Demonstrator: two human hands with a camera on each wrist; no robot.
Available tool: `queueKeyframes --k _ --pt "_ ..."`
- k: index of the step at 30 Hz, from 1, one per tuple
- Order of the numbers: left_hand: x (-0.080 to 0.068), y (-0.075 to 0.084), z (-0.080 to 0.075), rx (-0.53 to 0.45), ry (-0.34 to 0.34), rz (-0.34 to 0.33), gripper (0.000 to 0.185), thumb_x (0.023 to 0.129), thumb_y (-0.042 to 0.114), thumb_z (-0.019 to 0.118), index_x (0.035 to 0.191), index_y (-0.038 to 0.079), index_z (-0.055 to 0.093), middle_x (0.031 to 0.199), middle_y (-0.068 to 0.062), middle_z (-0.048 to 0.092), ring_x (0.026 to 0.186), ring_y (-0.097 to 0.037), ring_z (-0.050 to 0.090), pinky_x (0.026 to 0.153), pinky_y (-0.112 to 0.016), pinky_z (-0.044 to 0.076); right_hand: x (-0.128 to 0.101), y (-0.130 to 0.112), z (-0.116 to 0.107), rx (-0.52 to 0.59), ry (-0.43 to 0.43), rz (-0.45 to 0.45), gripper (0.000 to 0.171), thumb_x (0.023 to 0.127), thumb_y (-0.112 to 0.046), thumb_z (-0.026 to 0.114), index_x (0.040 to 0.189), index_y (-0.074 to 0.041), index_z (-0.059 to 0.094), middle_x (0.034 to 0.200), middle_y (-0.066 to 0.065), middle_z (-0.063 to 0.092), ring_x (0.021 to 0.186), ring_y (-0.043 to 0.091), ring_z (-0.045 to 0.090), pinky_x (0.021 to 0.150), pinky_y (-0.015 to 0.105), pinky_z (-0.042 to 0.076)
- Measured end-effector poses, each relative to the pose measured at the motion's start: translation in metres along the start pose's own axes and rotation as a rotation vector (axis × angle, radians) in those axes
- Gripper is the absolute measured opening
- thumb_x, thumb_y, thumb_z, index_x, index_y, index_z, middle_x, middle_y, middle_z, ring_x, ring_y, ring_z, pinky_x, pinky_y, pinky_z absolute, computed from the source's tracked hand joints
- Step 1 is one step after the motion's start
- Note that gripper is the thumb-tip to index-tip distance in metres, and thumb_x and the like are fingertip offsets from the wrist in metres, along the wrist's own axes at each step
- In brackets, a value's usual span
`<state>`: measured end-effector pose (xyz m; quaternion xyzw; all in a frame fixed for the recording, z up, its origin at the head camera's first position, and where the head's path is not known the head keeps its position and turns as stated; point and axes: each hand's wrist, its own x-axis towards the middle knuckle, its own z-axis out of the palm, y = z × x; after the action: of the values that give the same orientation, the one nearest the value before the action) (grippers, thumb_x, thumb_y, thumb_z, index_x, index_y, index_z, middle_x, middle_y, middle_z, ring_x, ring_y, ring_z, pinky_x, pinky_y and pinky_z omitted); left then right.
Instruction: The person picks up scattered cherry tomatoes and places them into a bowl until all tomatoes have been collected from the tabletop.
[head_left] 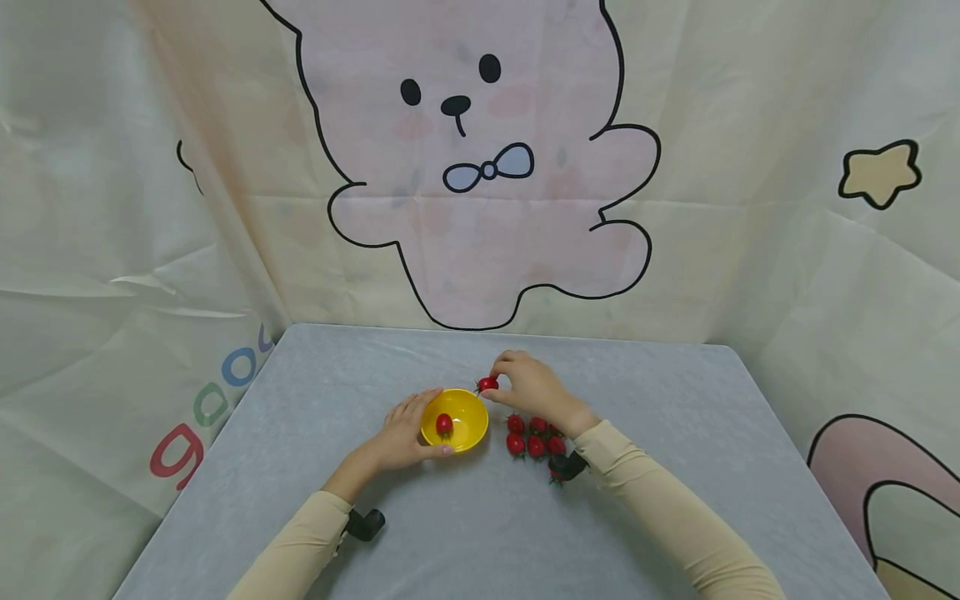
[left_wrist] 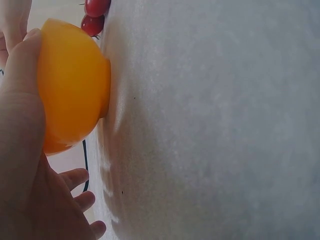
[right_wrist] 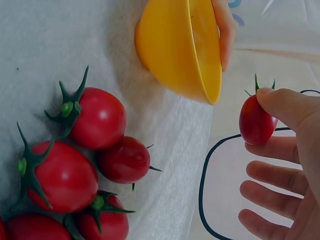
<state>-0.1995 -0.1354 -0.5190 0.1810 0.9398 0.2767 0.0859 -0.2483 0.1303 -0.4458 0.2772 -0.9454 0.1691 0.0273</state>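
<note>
A yellow bowl [head_left: 473, 425] stands on the table with one red cherry tomato [head_left: 444, 425] inside. My left hand [head_left: 403, 435] holds the bowl from its left side, thumb along the near wall and fingers toward the far rim. Just beyond the bowl's right rim, my right hand [head_left: 531, 392] pinches another cherry tomato [right_wrist: 257, 120] between thumb and index finger, its green stem end up; the other fingers are spread in the right wrist view. Several more cherry tomatoes [head_left: 515, 444] with green tops lie in a group right of the bowl, partly under the right wrist.
A pale grey cloth covers the table [head_left: 420, 542]. Behind it hangs a curtain [head_left: 690, 250] printed with a bear, and similar cloth walls rise at both sides. A black wrist camera [head_left: 365, 525] is strapped on each forearm, the right one close over the tomatoes.
</note>
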Motion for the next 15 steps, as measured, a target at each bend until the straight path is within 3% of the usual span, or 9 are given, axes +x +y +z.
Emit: queueKeyframes --k 15 --pt "0.0001 0.0012 -0.0005 -0.004 -0.003 0.001 0.105 0.077 0.067 0.071 0.158 0.024 0.019 0.164 -0.009 0.027 0.149 -0.044 0.024 0.12 -0.067 0.015 0.002 -0.0084 0.0034 0.012 -0.026 -0.04 0.033 0.088 -0.047 0.072 0.103 -0.017 0.074 0.119 0.003 0.067 0.107 0.021 0.062 0.091 0.038 0.058"
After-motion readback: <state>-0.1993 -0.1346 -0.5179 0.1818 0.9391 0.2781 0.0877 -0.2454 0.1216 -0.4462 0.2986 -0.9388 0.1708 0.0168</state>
